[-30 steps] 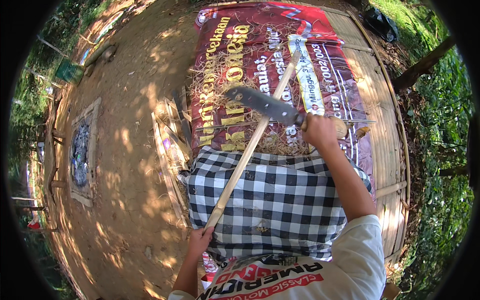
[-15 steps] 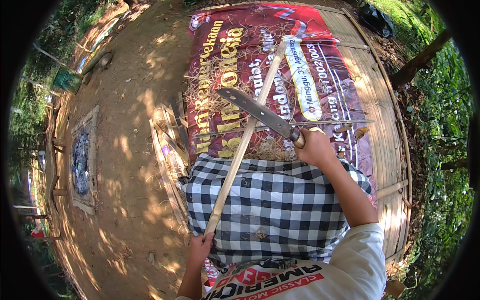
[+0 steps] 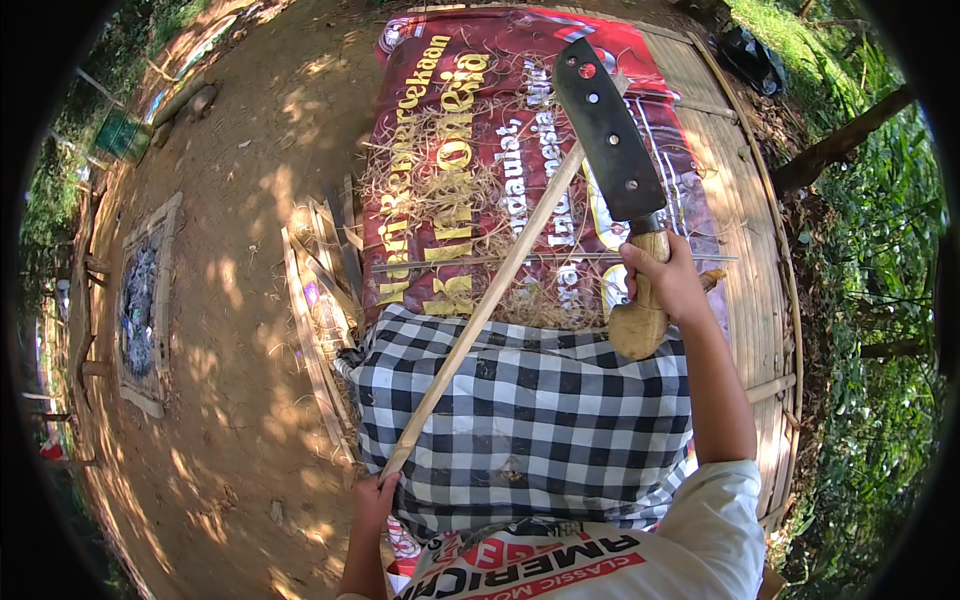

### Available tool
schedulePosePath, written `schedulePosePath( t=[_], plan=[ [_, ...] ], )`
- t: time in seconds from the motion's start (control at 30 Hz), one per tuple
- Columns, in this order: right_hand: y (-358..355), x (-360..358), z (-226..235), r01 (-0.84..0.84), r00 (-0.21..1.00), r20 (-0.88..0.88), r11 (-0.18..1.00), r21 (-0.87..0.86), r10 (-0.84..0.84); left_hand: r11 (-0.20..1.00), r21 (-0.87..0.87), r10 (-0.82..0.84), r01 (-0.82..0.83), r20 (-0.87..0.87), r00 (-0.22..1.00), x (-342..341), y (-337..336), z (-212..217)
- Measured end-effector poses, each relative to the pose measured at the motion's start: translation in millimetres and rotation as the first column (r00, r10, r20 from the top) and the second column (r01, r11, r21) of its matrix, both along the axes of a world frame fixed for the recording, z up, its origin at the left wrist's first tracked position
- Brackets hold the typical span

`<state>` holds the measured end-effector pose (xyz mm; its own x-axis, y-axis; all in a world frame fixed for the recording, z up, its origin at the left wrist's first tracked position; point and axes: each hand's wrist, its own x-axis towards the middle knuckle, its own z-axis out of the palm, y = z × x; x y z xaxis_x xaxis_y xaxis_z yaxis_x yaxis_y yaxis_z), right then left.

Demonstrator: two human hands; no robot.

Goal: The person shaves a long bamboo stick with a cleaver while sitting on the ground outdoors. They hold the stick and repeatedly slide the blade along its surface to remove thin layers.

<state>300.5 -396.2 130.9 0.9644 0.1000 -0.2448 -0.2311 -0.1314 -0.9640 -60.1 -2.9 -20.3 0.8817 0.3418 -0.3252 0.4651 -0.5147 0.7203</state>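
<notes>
While the right hand (image 3: 668, 285) clamps a cleaver's (image 3: 610, 140) wooden handle at centre right, the left hand (image 3: 372, 505) grips a long bamboo strip (image 3: 490, 305) at lower left. The strip looks light, stiff yet springy; its near end seems the best place to hold.

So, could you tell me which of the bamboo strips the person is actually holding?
The long pale strip, gripped at its near end by the left hand and slanting up across the checked cloth. The other strips lie loose at the platform's left edge.

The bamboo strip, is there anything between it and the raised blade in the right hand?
Nothing visible does. The right hand holds the cleaver lifted above the bamboo strip, which the left hand holds at its near end over the checkered cloth. Only open air lies between blade and strip.
</notes>
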Motion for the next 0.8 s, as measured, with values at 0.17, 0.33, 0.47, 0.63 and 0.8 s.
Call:
schedulePosePath(
  t=[0.17,0.33,0.47,0.63,0.8],
  plan=[
    [6.9,-14.3,-30.0,-0.043,0.992,-0.125,0.995,-0.089,0.032,0.998,0.056,0.004,-0.002,-0.032,0.999,2.2,0.2,2.9],
    [-11.0,-16.7,-36.2,0.046,0.969,-0.245,0.999,0.028,-0.037,0.995,0.073,-0.066,0.069,-0.046,0.997,5.0,8.5,5.8],
    [-24.1,-9.6,-16.5,0.001,0.991,-0.133,0.999,0.039,0.004,0.998,0.052,-0.038,0.044,-0.097,0.995,15.6,1.6,19.1],
    [-12.8,-17.8,-5.1,-0.071,0.975,-0.21,0.997,0.015,0.072,0.988,0.148,-0.053,0.053,-0.005,0.999,-5.1,10.7,-18.2],
    [-17.3,-29.2,-5.4,-0.136,0.952,-0.283,0.989,-0.058,0.114,0.941,0.339,-0.046,0.018,0.075,0.996,-5.2,-5.6,-3.9]
  ],
)
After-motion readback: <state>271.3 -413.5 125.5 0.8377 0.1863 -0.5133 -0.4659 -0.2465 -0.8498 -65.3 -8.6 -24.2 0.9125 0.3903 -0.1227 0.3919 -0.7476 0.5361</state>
